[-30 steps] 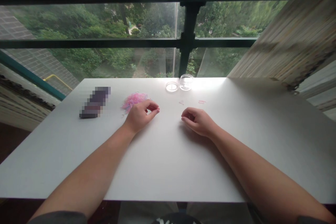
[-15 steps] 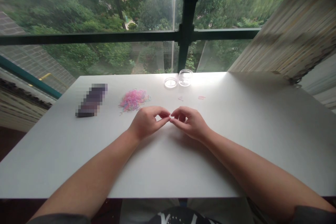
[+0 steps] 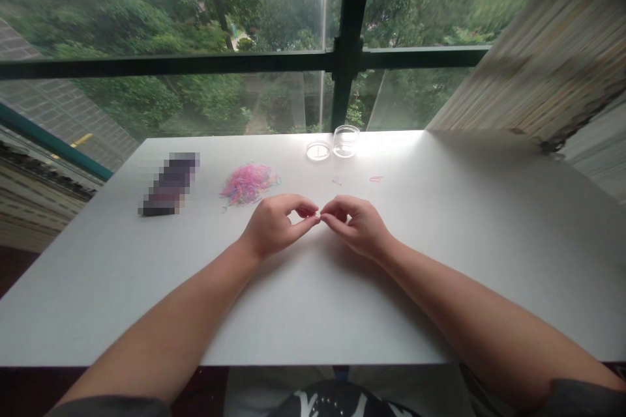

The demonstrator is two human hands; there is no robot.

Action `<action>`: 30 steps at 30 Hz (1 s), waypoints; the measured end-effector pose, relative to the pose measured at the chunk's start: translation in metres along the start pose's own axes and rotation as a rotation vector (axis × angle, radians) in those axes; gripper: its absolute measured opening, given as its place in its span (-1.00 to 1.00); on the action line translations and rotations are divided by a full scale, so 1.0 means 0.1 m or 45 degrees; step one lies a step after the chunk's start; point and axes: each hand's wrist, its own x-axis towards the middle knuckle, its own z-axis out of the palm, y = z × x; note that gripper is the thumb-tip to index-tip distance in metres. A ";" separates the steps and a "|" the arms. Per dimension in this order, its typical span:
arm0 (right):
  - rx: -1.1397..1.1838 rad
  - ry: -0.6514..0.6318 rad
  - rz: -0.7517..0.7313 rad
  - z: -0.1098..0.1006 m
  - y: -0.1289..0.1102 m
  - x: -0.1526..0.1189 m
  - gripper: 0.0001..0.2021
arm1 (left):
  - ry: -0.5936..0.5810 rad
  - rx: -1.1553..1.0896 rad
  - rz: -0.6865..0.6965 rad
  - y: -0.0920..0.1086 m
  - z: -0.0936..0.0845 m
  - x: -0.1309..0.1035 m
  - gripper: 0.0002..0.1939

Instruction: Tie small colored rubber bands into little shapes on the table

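Above the middle of the white table (image 3: 274,313), my left hand (image 3: 278,225) and my right hand (image 3: 357,225) meet at their fingertips. Each has thumb and forefinger pinched together; whatever lies between the tips is too small to make out. A pile of thin pink and multicoloured pieces (image 3: 248,182) lies just beyond my left hand. Past my right hand are two small groups of pinkish pieces, one faint (image 3: 337,180) and one brighter (image 3: 376,178).
Near the table's far edge stand a clear round jar (image 3: 346,141) and, at its left, a flat clear round lid (image 3: 317,151). A dark, pixelated oblong object (image 3: 171,184) lies at the left. Window and curtain (image 3: 518,58) border the far side.
The fingertips of both hands have shifted very slightly to the right and closer together, still pinched. The whole view has tilted a little, and the objects on the table keep their places.
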 end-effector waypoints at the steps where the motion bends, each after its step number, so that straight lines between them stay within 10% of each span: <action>1: -0.001 0.003 -0.009 -0.01 0.00 0.00 -0.92 | 0.006 -0.026 -0.032 -0.01 0.00 0.00 -0.89; 30: -0.027 0.016 -0.090 -0.03 -0.01 -0.01 -0.86 | -0.010 -0.089 0.027 -0.02 -0.01 -0.02 -0.88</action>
